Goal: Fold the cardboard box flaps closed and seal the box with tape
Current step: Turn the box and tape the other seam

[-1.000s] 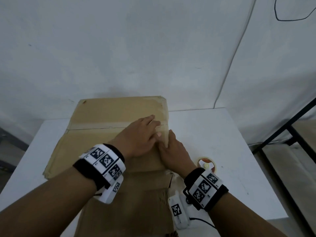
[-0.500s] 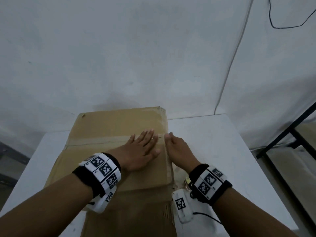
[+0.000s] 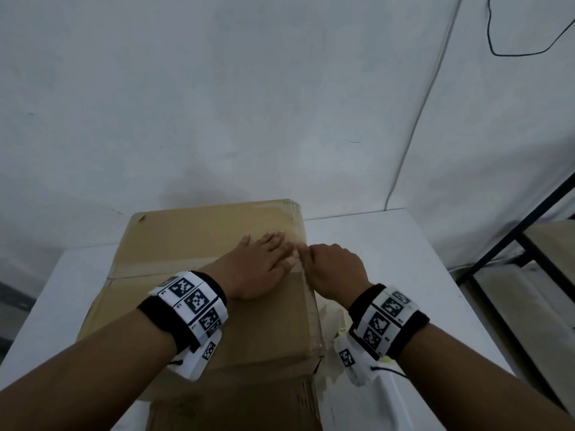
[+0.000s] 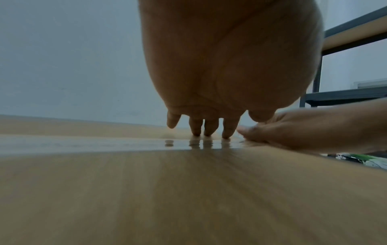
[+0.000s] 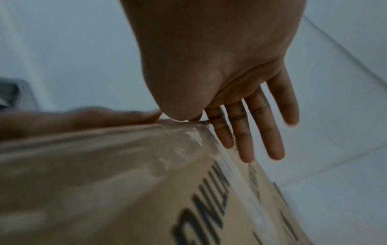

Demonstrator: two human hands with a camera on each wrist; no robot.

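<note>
On box (image 3: pixel 193 231) top | left hand (image 3: pixel 255 269) flat | right hand (image 3: pixel 336 269) over edge

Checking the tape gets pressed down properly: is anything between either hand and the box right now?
Nothing visible. The left hand lies flat on the box top, fingertips on the glossy tape. The right hand reaches over the right edge, fingers down the side.

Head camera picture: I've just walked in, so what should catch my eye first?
A big cardboard box fills the white table, flaps closed with clear tape along the seam. The left hand presses flat on top by the right edge, while the right hand drapes its fingers over that edge. Both wrists wear black-and-white patterned bands.
</note>
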